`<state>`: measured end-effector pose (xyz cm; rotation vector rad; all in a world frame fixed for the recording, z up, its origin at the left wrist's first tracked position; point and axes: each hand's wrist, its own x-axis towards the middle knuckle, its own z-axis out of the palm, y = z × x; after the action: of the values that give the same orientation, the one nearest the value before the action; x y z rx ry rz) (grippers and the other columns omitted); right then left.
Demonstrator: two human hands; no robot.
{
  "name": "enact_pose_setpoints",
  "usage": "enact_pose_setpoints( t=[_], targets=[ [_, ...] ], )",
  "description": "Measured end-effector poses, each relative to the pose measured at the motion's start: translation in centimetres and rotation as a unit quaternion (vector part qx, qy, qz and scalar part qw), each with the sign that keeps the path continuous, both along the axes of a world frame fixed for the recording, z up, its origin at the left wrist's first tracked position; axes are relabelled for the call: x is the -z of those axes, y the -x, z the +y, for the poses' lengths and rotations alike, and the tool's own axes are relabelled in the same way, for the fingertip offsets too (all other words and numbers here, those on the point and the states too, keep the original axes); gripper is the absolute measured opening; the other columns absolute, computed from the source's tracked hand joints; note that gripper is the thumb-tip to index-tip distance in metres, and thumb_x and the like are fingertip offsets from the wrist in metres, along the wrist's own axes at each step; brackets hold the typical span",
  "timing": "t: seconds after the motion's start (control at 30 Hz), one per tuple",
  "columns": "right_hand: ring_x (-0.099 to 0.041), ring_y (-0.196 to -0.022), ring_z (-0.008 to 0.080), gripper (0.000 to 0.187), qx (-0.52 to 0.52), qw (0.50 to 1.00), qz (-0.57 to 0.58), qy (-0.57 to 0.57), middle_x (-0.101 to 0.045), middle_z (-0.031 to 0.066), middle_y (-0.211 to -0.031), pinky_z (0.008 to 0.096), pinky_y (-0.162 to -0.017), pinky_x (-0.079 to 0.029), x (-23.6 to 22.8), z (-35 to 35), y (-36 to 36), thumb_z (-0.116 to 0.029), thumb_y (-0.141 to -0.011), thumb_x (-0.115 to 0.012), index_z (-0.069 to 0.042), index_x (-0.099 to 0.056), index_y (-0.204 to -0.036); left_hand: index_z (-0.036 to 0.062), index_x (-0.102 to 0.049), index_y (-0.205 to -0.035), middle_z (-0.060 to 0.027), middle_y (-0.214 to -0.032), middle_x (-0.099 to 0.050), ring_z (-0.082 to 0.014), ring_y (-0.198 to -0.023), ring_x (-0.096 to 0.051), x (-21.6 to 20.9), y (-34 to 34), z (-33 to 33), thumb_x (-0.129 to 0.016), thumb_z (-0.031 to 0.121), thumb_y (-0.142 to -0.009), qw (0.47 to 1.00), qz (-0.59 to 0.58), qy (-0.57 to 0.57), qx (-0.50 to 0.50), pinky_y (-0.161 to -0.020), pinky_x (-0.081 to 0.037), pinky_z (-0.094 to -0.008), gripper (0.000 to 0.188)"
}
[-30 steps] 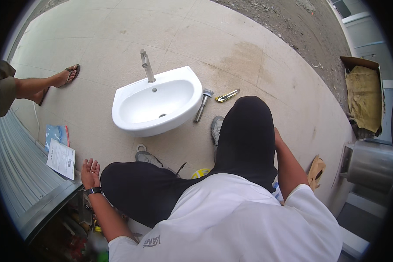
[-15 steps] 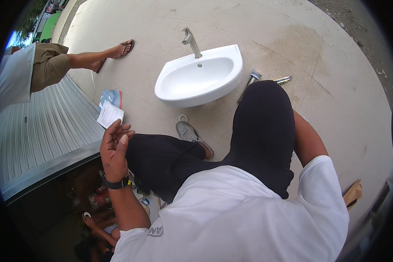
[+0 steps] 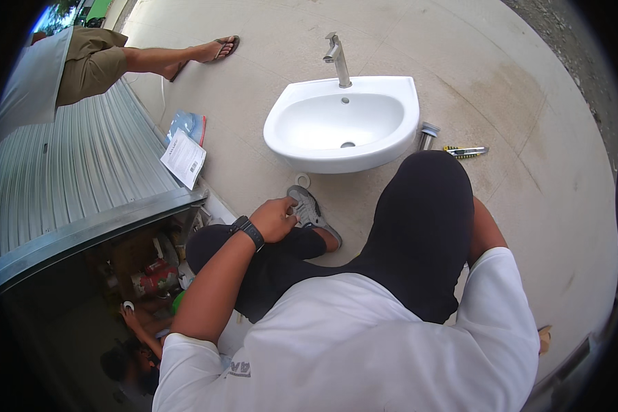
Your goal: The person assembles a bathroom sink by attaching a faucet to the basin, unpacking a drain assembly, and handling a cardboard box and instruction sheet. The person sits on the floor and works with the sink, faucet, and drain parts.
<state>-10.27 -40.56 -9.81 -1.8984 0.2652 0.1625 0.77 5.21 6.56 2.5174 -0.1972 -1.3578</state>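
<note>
My left hand (image 3: 273, 218) hovers over my bent left leg with its fingers curled, next to my grey shoe (image 3: 306, 204); nothing shows in its grip. Behind my raised right knee my right hand is hidden, and only the forearm (image 3: 486, 226) can be seen. In front of me a white washbasin (image 3: 353, 163) rests upright on the floor, with a metal faucet (image 3: 339, 63) standing at its back edge. A white ring (image 3: 302, 180) lies between the basin and my shoe. Right of the basin are a metal drain fitting (image 3: 428, 136) and a yellow-and-black utility knife (image 3: 465, 152).
A printed leaflet (image 3: 184, 159) and a blue plastic packet (image 3: 183, 125) lie by a corrugated metal sheet (image 3: 62, 172) at left. Another person's sandalled foot (image 3: 223, 49) is at the far left. Below the sheet, a second person's hand (image 3: 128, 314) holds a small white round thing.
My left hand has come down and rightward from beside my left knee to near my shoe, its fingers curling in. The view has shifted, so the basin appears farther right.
</note>
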Motion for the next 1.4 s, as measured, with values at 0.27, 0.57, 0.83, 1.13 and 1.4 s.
enact_pose_setpoints(
  t=[0.27,0.57,0.83,1.13,1.4],
  targets=[
    [-0.067,-0.093,0.0174,0.032,0.065,0.996,0.027,0.061,-0.069,0.0134,-0.109,0.034,-0.079,-0.054,-1.1,-1.0,3.0,-0.021,-0.098,-0.067,-0.002,-0.064,-0.124,-0.0013,-0.063,-0.132,-0.0284,-0.133,-0.063,-0.0395,-0.124,-0.063,22.3,-3.6,5.0,-0.057,0.017,-0.095,0.983,-0.084,-0.164,0.003,-0.106,-0.052,-0.0458,0.041],
    [-0.068,-0.093,0.018,0.034,0.208,0.967,0.088,0.114,-0.068,0.0137,-0.112,0.0332,-0.078,-0.055,-3.7,-3.5,9.8,-0.017,-0.098,-0.068,-0.003,-0.062,-0.129,0.0165,-0.054,-0.148,-0.0154,-0.15,-0.056,-0.0346,-0.136,-0.055,29.3,-3.3,7.0,-0.051,0.041,-0.102,0.982,-0.043,-0.186,0.012,-0.112,-0.047,-0.0443,0.052],
    [-0.069,-0.084,0.0215,0.034,0.301,0.926,0.212,0.089,-0.07,0.0148,-0.104,0.0359,-0.076,-0.056,-4.8,-2.5,10.7,-0.011,-0.095,-0.071,-0.005,-0.062,-0.127,0.0134,-0.06,-0.141,-0.0207,-0.136,-0.065,-0.0368,-0.123,-0.065,27.9,-3.4,5.3,-0.056,0.035,-0.098,0.978,-0.058,-0.194,0.057,-0.104,-0.052,-0.0464,0.048],
    [-0.066,-0.107,0.0388,0.032,0.062,0.955,0.171,0.236,-0.064,0.0178,-0.114,0.0495,-0.09,-0.054,0.9,1.6,10.7,-0.017,-0.094,-0.066,-0.018,-0.063,-0.127,0.005,-0.067,-0.114,-0.0237,-0.11,-0.072,-0.0403,-0.107,-0.07,16.4,-1.5,-0.7,-0.073,0.011,-0.082,0.981,-0.008,-0.064,0.183,-0.093,-0.056,-0.0459,0.033],
    [-0.064,-0.109,0.0429,0.034,0.104,0.944,0.209,0.232,-0.063,0.0197,-0.114,0.0499,-0.092,-0.054,8.1,5.4,11.1,-0.016,-0.088,-0.066,-0.015,-0.065,-0.123,-0.0017,-0.064,-0.104,-0.0146,-0.09,-0.073,-0.0251,-0.084,-0.072,4.8,3.6,-7.8,-0.066,0.002,-0.09,0.975,-0.039,0.216,0.015,-0.077,-0.057,-0.0368,0.015]
  ],
)
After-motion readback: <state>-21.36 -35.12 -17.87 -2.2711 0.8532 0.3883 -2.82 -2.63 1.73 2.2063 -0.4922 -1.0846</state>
